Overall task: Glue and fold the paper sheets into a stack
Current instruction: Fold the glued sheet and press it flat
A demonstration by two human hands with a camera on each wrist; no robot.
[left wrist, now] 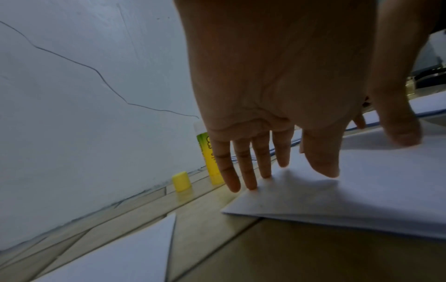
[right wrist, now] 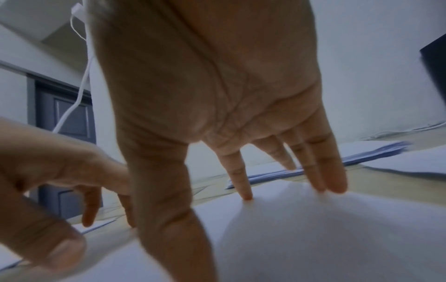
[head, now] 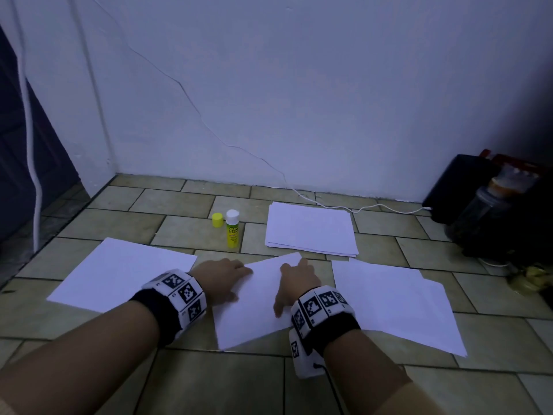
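A folded white sheet lies on the tiled floor between my hands. My left hand presses its left edge with straight fingers. My right hand rests flat on its right half, fingertips touching the paper. Both hands hold nothing. An uncapped yellow glue stick stands beyond the sheet, with its yellow cap beside it; both show in the left wrist view as glue stick and cap.
A pile of blank sheets lies at the back right. A single sheet lies left; more sheets lie right. A white cable runs along the wall to dark objects at the far right.
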